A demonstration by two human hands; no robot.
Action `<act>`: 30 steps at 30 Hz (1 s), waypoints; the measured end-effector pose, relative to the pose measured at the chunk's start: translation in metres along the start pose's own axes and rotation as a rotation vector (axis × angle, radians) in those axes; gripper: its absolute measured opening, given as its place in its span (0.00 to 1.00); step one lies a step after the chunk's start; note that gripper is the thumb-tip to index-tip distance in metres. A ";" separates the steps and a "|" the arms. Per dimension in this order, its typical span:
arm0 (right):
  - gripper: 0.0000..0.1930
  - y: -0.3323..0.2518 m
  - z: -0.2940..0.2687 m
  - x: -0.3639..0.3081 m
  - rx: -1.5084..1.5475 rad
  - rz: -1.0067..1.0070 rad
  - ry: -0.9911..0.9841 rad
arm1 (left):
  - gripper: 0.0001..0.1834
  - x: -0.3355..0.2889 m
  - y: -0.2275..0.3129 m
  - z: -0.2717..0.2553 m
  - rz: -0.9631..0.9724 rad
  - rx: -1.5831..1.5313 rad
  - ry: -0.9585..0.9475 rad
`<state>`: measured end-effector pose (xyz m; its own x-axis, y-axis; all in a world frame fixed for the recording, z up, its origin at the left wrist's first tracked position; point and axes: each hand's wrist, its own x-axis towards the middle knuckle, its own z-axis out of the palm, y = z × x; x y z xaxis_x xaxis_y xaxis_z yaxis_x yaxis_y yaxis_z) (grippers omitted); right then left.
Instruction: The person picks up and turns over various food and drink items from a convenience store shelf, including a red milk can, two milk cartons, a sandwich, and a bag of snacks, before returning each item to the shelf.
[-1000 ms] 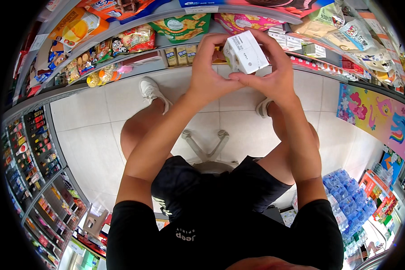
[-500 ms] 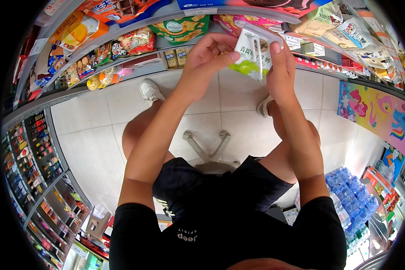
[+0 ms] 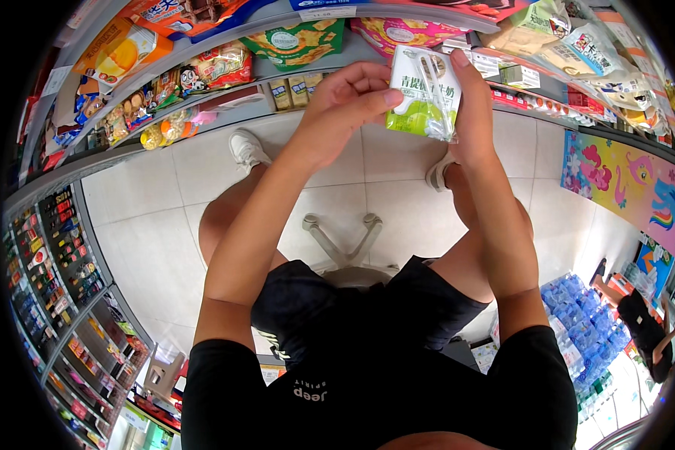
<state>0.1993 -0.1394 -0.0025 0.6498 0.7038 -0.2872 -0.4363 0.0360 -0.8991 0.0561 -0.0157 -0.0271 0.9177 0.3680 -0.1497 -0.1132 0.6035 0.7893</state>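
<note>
Between my two hands, in front of the snack shelf, is a small white and green milk carton (image 3: 420,105) with a straw in a clear sleeve slanting over its face. My right hand (image 3: 472,112) grips the right side, its thumb along the edge near the top corner. At the opposite side, my left hand (image 3: 350,105) pinches the lower part of the edge, thumb on the front and fingers curled. The fingers behind the carton are hidden.
Snack shelves curve across the far side, with a green pouch (image 3: 296,43) and a pink pouch (image 3: 405,31) behind the carton. Wrapped water bottles (image 3: 585,322) stand at the right, beside another person (image 3: 643,326). A chair base (image 3: 345,244) stands between my legs.
The carton has turned so that its front shows more fully, and it sits slightly lower. Both hands keep hold of it. Another person has come into view at the right.
</note>
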 end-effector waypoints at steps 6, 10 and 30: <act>0.25 0.006 -0.007 0.003 -0.028 0.021 -0.029 | 0.14 -0.001 -0.002 -0.002 0.016 -0.024 -0.064; 0.26 0.001 -0.003 -0.002 0.027 0.024 -0.045 | 0.18 -0.002 -0.006 0.001 -0.012 -0.221 -0.129; 0.47 -0.006 0.007 -0.001 -0.066 -0.042 -0.383 | 0.26 -0.009 -0.006 0.017 -0.031 -0.173 -0.112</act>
<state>0.1966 -0.1353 0.0052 0.3812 0.9172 -0.1162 -0.3653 0.0339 -0.9303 0.0551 -0.0343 -0.0208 0.9573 0.2723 -0.0975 -0.1392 0.7291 0.6701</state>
